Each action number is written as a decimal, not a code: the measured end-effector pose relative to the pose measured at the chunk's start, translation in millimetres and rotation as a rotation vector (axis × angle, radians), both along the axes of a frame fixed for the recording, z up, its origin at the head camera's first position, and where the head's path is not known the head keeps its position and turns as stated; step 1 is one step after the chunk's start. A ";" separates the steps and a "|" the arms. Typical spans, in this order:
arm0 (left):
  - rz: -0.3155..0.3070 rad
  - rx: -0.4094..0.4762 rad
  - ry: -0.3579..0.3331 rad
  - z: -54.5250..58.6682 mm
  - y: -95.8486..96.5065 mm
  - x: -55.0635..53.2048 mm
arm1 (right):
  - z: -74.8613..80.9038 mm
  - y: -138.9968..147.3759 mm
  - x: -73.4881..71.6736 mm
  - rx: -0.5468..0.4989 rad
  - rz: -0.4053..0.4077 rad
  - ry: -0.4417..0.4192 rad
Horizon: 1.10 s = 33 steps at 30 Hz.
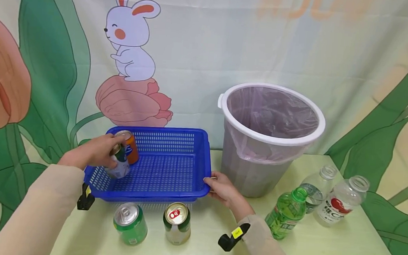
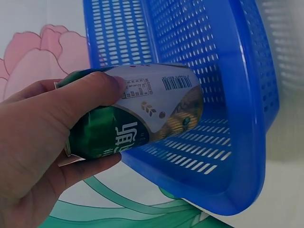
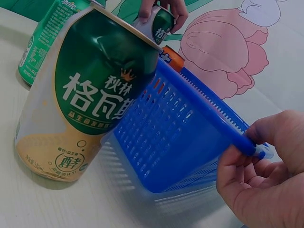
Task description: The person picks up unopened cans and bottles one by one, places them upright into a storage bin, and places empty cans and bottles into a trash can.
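Observation:
My left hand (image 1: 99,151) grips a green-and-white drink can (image 1: 120,170) near its top, at the left end of the blue basket (image 1: 150,196). In the left wrist view the fingers and thumb wrap the green end of this can (image 2: 161,102), whose other end points into the basket. Beside it an orange can (image 1: 132,151) stands inside the basket, its top partly behind my fingers. At the basket's right end my right hand (image 1: 222,188) pinches the rim between thumb and fingers, as the right wrist view also shows.
In front of the basket stand a green can (image 1: 133,226) and a green-and-gold can (image 1: 177,225). A lined grey bin (image 1: 253,173) is to the right. Beyond it are a green bottle (image 1: 287,214) and two clear bottles (image 1: 314,189), (image 1: 339,204). A printed cloth hangs behind.

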State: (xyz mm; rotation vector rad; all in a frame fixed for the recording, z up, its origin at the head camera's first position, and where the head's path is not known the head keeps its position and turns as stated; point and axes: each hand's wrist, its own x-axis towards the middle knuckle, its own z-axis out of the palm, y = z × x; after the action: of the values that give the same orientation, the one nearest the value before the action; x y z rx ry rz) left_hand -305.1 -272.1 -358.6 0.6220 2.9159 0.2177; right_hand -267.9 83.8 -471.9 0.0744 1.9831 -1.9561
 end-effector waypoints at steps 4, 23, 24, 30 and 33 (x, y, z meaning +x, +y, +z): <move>0.027 -0.002 -0.011 -5.6 -4.0 -2.0 | -0.3 0.0 0.2 0.010 0.000 0.002; 0.070 0.009 -0.022 -19.2 -2.6 -12.6 | -2.7 0.4 -1.5 0.008 -0.004 0.005; 0.077 0.009 -0.022 -20.4 -2.6 -13.4 | -2.7 0.4 -1.6 0.006 -0.004 0.006; 0.123 0.031 -0.042 -27.3 -1.6 -16.4 | -2.6 0.5 -1.3 0.001 -0.008 0.006; 0.143 0.037 -0.065 -31.5 0.0 -17.8 | -2.2 0.2 -1.1 0.003 -0.008 -0.001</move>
State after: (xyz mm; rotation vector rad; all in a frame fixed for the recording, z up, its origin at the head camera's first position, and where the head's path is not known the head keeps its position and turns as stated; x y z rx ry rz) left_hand -322.9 -272.1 -390.1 0.4037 2.9006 0.3028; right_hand -269.0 84.0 -474.1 0.0846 1.9877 -1.9579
